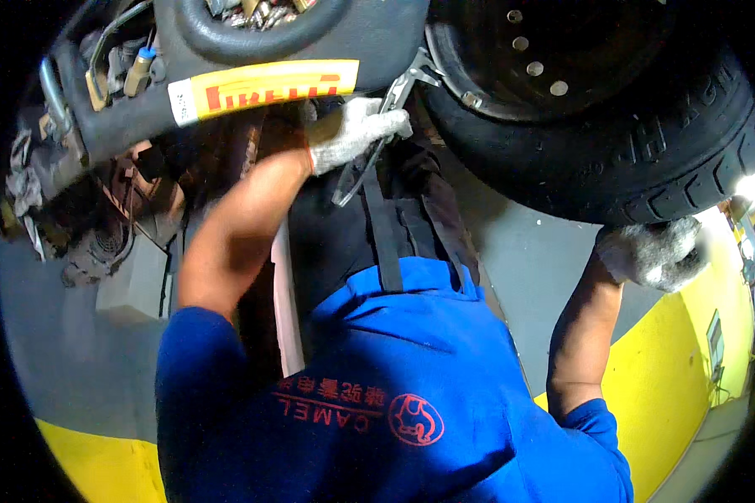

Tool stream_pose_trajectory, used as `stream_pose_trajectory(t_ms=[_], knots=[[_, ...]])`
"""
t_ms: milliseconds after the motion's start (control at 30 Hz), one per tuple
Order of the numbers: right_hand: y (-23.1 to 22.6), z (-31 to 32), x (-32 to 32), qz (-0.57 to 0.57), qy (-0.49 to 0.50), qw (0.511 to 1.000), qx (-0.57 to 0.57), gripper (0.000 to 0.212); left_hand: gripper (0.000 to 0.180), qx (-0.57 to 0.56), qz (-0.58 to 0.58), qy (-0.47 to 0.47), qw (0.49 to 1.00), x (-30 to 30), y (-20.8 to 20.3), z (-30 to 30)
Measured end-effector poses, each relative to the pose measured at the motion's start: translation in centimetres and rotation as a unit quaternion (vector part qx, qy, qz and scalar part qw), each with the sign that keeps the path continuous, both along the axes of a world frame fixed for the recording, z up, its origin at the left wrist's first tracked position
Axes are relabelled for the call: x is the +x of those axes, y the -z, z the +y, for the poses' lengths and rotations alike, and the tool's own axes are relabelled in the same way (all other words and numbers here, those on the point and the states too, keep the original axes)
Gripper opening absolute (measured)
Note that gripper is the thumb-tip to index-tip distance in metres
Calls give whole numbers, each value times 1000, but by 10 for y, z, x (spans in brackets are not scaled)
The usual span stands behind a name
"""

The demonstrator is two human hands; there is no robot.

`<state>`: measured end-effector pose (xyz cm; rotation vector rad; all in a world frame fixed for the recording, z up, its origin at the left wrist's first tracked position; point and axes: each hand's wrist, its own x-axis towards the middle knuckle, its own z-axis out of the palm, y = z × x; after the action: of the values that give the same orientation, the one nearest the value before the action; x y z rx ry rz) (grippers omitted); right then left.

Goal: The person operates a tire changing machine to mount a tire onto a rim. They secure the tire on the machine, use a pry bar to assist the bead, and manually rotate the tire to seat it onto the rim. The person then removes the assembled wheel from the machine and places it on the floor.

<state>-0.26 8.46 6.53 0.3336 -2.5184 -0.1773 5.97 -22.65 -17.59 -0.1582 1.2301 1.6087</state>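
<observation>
A person in a blue short-sleeved shirt (pixel 394 360) stands at a dark grey moulded machine top (pixel 386 33) with a curved yellow label (pixel 277 88). A recessed round tray (pixel 201 40) on it holds small loose metal pieces (pixel 264 15).

At upper right is a thick black rubber tyre (pixel 612 172) on a black steel wheel (pixel 583 59) pierced with round holes. A small pale metal piece (pixel 471 100) sits on the rim's edge.

The left hand (pixel 348 134), in a white knitted glove, is closed around a silver plier-like metal tool (pixel 401 90); its head points toward the rim, its handles hang below the fist. Whether it touches the rim cannot be told. The right hand (pixel 656 251), also gloved, is at the tyre's lower tread, its fingers too hidden to read.

The step appears to be work at the rim's edge. The next move probably calls for lining up the tool's head with the rim while the right hand steadies the tyre.
</observation>
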Motion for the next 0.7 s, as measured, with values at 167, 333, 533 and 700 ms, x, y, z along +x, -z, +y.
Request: stream_pose_trajectory(t_ms=[167,333,533,700], knots=[[-9,-10,-15,42,84,969,-228,22,41,-2,-55,-64,996,26,-34,-5],[-24,-85,63,-317,78,849,-415,25,39,57,-42,-98,993,32,-59,-17],[113,-136,100,-688,153,457,-542,62,25,103,-162,-140,971,43,-76,-29],[143,-175,68,-724,195,365,-551,27,34,61,-69,-107,990,47,-56,-25]])
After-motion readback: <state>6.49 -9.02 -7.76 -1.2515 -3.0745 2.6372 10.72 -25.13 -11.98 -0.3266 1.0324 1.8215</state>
